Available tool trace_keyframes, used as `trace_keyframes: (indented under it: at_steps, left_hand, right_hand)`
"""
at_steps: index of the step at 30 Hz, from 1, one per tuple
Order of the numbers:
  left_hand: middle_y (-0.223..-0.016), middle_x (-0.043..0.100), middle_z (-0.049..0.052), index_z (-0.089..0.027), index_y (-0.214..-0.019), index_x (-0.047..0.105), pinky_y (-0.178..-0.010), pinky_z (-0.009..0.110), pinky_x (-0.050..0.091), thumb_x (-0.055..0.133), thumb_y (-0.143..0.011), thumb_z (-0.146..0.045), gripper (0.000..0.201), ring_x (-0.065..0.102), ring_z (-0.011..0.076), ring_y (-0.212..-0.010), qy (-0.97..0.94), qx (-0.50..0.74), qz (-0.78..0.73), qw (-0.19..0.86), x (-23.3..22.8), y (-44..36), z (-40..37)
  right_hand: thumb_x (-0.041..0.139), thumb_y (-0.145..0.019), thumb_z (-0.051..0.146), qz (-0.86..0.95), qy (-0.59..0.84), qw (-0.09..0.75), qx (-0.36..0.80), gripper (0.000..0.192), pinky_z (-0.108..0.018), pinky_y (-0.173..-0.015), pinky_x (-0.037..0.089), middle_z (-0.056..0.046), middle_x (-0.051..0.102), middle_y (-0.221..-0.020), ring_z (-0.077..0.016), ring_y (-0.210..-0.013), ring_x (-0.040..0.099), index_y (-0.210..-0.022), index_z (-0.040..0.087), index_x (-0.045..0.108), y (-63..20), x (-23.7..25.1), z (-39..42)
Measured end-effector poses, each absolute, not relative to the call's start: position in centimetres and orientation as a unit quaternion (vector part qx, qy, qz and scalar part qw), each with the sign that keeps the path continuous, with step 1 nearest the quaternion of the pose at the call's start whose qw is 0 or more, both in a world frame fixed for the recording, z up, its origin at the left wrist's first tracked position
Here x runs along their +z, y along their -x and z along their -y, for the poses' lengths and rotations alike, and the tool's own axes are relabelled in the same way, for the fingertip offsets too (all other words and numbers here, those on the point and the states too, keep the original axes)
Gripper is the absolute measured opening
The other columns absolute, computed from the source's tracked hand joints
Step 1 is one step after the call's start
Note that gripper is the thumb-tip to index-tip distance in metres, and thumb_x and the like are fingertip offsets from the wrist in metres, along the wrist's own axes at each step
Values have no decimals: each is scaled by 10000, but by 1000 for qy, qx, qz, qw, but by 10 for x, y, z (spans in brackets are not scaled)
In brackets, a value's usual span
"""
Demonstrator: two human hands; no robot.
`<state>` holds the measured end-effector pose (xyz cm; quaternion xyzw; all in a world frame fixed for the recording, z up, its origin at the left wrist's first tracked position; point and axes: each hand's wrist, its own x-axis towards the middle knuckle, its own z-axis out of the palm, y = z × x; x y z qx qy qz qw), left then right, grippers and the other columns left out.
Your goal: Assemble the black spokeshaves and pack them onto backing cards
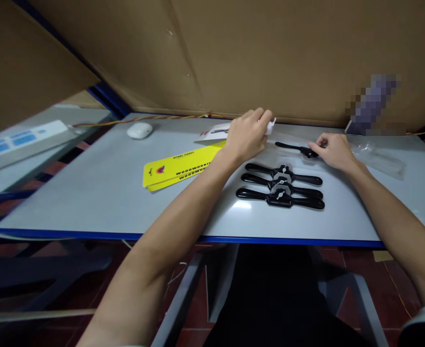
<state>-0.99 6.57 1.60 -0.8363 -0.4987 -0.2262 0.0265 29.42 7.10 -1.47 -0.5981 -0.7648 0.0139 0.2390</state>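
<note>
One black spokeshave (291, 147), beyond three spokeshaves (282, 186) on the tabletop (86, 193): the fingers of my right hand (332, 148) clamp it, best steadied by its handle. White card (213, 133): my left hand (247, 132) curls there, grip unclear.

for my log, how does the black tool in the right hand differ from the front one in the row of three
The right hand grips the held tool; the front tool lies untouched. That hand hides part of the held tool; the front tool shows both handles. The held tool is farther back than the front tool. Both are black.
</note>
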Motion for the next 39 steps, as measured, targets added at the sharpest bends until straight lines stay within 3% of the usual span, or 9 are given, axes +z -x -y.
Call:
trace_keyframes:
  at_steps: [4, 10, 14, 19, 26, 39]
  left_hand:
    - [-1399, 662, 182, -196, -1352, 666, -1199, 544, 412, 650, -980, -425, 437, 544, 424, -1397, 859, -201, 471, -2, 5, 17, -72]
    - [-1578, 605, 206, -172, -1576, 557, -1253, 577, 368, 490, -1029, -667, 741, 548, 416, -1445, 878, -182, 434, -88, -8, 29, -77]
    - [-1515, 621, 195, -215, -1570, 584, -1251, 561, 363, 335, -1090, -647, 691, 539, 399, -1438, 858, -206, 467, -63, -14, 28, -80]
    - [-1422, 627, 199, -256, -1462, 653, -1228, 587, 373, 438, -1053, -685, 631, 541, 427, -1375, 841, -259, 475, 14, -22, 26, -89]
    - [-1386, 636, 154, -315, -1430, 657, -1202, 620, 418, 502, -1036, -704, 575, 551, 426, -1347, 835, -296, 462, 47, -28, 34, -97]
    - [-1361, 689, 144, -251, -1356, 671, -1160, 543, 452, 501, -1064, -658, 530, 585, 387, -1322, 830, -240, 502, 38, -24, 31, -94]
  right_hand:
    - [703, -942, 483, 773, 580, 258, 13, 275, -511, -930, 556, -120, 788, -952, -333, -919, 719, -767, 272, 686, -293, -15, -70]
    - [691, -933, 507, 773, 566, 284, 35, 272, -485, -875, 549, -105, 787, -904, -320, -867, 724, -781, 282, 683, -290, -12, -64]
    - [687, -935, 522, 768, 574, 284, 24, 283, -466, -836, 531, -102, 786, -872, -304, -823, 710, -798, 275, 708, -290, -12, -62]
    - [675, -937, 537, 754, 575, 318, 18, 323, -416, -765, 495, -85, 781, -809, -268, -741, 690, -783, 257, 721, -293, -17, -68]
    - [615, -985, 593, 759, 557, 338, 2, 421, -404, -712, 436, -78, 756, -753, -254, -691, 645, -754, 253, 707, -298, -26, -76]
    - [503, -1048, 646, 759, 577, 301, -29, 506, -423, -736, 430, -103, 764, -810, -274, -731, 639, -792, 256, 698, -296, -28, -76]
